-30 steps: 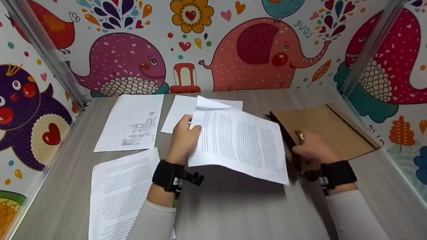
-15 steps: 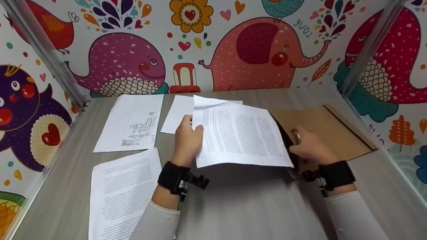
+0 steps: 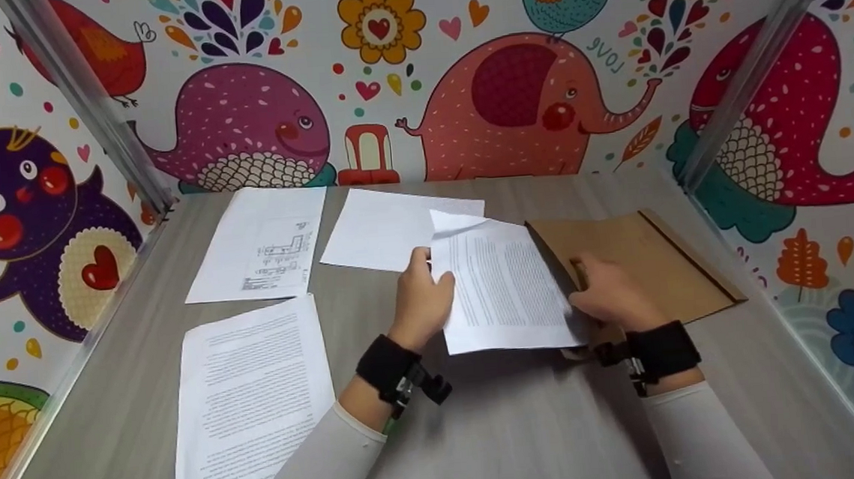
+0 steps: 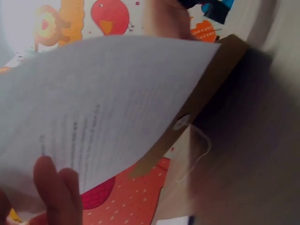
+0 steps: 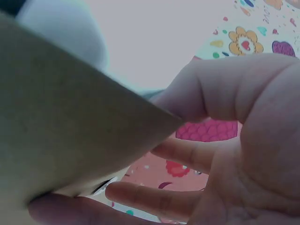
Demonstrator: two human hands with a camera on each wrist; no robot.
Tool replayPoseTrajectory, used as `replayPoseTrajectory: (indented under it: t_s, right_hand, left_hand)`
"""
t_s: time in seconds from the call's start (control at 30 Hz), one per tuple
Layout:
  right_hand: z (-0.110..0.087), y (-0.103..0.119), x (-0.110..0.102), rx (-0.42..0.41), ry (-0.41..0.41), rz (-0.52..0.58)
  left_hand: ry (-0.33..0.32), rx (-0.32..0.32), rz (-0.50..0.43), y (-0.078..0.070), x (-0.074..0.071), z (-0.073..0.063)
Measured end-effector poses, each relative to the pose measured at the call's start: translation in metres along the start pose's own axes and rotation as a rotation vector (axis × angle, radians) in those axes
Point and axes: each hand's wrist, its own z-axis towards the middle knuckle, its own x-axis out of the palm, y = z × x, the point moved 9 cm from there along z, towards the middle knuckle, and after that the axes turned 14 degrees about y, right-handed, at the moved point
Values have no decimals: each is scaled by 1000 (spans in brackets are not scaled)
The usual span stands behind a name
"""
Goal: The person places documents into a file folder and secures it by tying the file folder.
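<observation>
My left hand (image 3: pixel 422 300) grips the left edge of a white sheet of printed paper (image 3: pixel 505 286), whose far corner is folded over. The sheet's right edge lies at the mouth of a brown paper envelope (image 3: pixel 669 264), partly hidden there. My right hand (image 3: pixel 615 294) pinches the edge of that envelope, holding its mouth apart; in the right wrist view the brown edge (image 5: pixel 117 108) runs between thumb and fingers. A round white button (image 4: pixel 181 122) with a loose string (image 4: pixel 206 145) shows on the envelope in the left wrist view.
A sheet with a technical drawing (image 3: pixel 246 237) lies at the back left, beside a mostly white sheet (image 3: pixel 381 231). Another text sheet (image 3: pixel 251 409) lies at the front left, partly under my left sleeve (image 3: pixel 322 465). Patterned walls (image 3: pixel 388 107) enclose the grey table (image 3: pixel 486 446).
My left hand has moved right with the printed paper, bringing it closer to the envelope's mouth. My right hand and the envelope have shifted slightly left. More of the back white sheet shows.
</observation>
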Motion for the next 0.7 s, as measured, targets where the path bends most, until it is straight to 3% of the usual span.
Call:
replayPoseTrajectory:
  t_s: [0.33, 0.7]
  right_hand:
    - [-6, 30, 12, -76, -28, -105]
    - [-13, 46, 18, -105, -76, -175]
  left_hand:
    - [167, 56, -100, 6, 47, -5]
    - [198, 68, -100, 4, 57, -10]
